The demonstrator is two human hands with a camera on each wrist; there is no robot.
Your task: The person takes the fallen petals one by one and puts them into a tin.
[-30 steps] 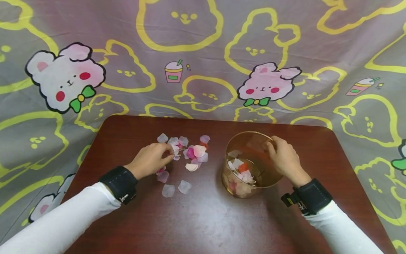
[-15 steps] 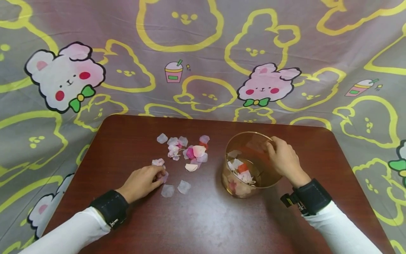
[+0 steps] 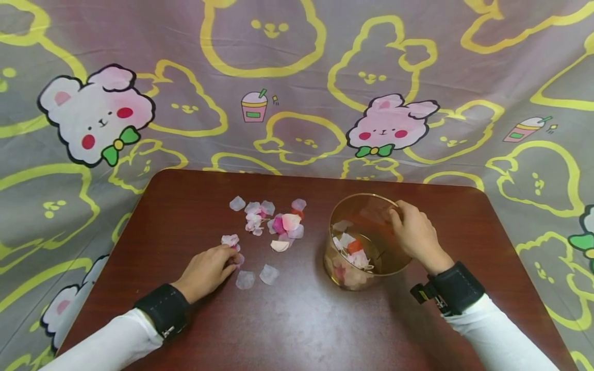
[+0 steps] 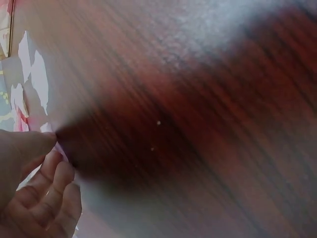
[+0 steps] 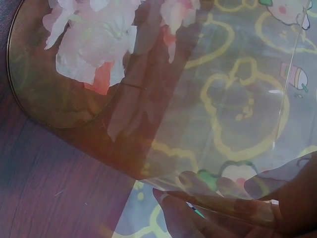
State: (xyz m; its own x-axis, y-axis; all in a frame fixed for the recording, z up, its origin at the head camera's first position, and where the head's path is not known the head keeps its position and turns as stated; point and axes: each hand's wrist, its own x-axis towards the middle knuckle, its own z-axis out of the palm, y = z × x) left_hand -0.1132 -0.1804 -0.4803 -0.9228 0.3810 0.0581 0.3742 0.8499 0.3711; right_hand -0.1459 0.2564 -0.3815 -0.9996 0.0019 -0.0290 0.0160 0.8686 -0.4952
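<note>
Pinching pink petal (image 3: 237,257) at near edge of scatter on worktop (image 3: 297,319), left hand (image 3: 207,269) grip curled. Right hand (image 3: 416,235) grips clear tub (image 3: 366,242) rim, tub tilted. Petals (image 3: 274,221) feather-light, limp, tear-prone: pinch edges gently.

The head view looks down over the table (image 3: 297,319); the left wrist view skims its wood closely, the right wrist view presses against the clear tub (image 5: 148,99), shared with head
</note>
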